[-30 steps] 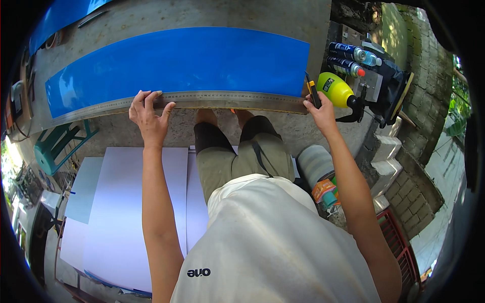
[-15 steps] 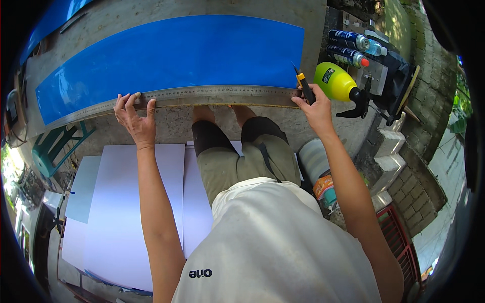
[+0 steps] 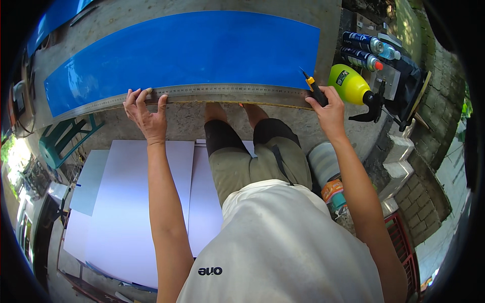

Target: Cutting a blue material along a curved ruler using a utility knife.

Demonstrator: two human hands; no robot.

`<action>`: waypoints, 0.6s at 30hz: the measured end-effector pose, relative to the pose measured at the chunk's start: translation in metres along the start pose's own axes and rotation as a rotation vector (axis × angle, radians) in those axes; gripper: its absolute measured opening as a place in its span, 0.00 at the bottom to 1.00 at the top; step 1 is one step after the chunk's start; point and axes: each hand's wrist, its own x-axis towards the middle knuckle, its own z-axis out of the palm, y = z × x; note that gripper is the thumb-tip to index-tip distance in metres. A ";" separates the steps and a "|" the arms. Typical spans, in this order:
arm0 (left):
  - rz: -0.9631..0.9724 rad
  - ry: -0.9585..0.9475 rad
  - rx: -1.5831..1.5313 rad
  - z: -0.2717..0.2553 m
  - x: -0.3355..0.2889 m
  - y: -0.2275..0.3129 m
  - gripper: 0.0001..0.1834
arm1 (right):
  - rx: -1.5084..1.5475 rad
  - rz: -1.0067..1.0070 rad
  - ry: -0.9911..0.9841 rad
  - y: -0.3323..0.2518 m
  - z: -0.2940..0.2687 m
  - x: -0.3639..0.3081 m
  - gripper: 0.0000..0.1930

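A long blue sheet (image 3: 192, 50) lies on a grey worktop, with a steel ruler (image 3: 227, 90) along its near edge. My left hand (image 3: 147, 113) holds the ruler left of the middle, its bent fingers and thumb pressed on the metal. At the ruler's right end, my right hand (image 3: 331, 111) is closed round a black and yellow utility knife (image 3: 316, 91). The knife's thin blade points up and left over the sheet's right part, and I cannot tell whether its tip touches. My right thumb lies close to the worktop's near edge.
Right of the sheet are a yellow-green spray bottle (image 3: 348, 83), two spray cans (image 3: 361, 43) and a clear plastic bottle (image 3: 389, 51). White panels (image 3: 141, 202) lie behind me to the left, near a green stool (image 3: 53, 144). A round container (image 3: 323, 159) stands beside my right leg.
The whole scene sits slightly farther right in the picture. Both hands keep nearly the same places along the ruler, and the utility knife stays in my right hand.
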 end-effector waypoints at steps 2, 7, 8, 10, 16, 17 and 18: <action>-0.004 -0.001 0.012 0.001 -0.001 0.001 0.28 | 0.016 0.007 -0.005 -0.001 0.000 0.000 0.17; -0.029 -0.004 -0.010 0.002 -0.002 0.004 0.28 | 0.038 0.011 0.015 0.003 0.001 0.000 0.16; -0.028 0.000 -0.004 0.002 -0.001 0.004 0.28 | 0.057 0.015 0.023 0.003 0.001 0.001 0.16; -0.033 -0.001 -0.020 0.002 -0.001 0.003 0.28 | 0.063 0.014 0.015 0.002 0.001 0.001 0.16; -0.065 -0.014 -0.045 0.005 -0.004 0.000 0.30 | 0.043 0.013 0.006 0.004 0.001 0.000 0.16; -0.067 -0.012 -0.046 0.006 -0.004 0.000 0.30 | 0.026 0.020 0.004 0.004 0.001 0.000 0.16; -0.071 -0.016 -0.044 0.006 -0.004 0.000 0.29 | 0.024 0.018 0.004 0.005 0.001 0.000 0.16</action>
